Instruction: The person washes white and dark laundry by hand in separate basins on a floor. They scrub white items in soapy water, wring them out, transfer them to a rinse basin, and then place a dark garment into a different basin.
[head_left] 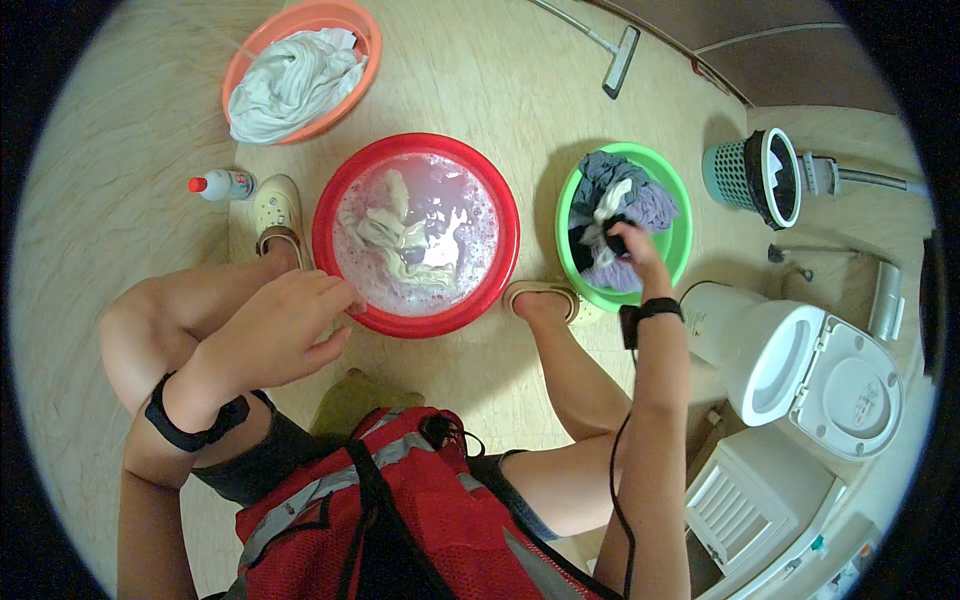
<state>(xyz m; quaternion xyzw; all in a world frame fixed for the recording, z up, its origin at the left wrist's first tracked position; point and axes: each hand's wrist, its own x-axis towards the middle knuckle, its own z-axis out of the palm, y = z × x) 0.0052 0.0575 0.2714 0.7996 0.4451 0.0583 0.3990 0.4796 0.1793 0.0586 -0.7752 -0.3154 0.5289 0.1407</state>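
A red basin [508, 235] of sudsy water sits in front of me, with cream-white cloth [395, 230] soaking in it. My left hand [285, 325] is beside its near left rim, palm down, fingers loosely extended and thumb apart, holding nothing. To the right is a green basin [684, 240] heaped with laundry: grey-blue cloth [610, 178], lavender cloth [652, 205] and a white piece [612, 200]. Inside it my right hand [645, 252] has its fingers closed on a black garment [618, 236]. That hand is slightly blurred, and its fingertips are partly hidden by the cloth.
An orange basin [372, 75] with white laundry [295, 85] stands far left, near a white bottle with a red cap [225, 185]. A floor squeegee [620, 65] lies at the back. Along the right are a lined waste basket [735, 172] and a toilet [785, 360].
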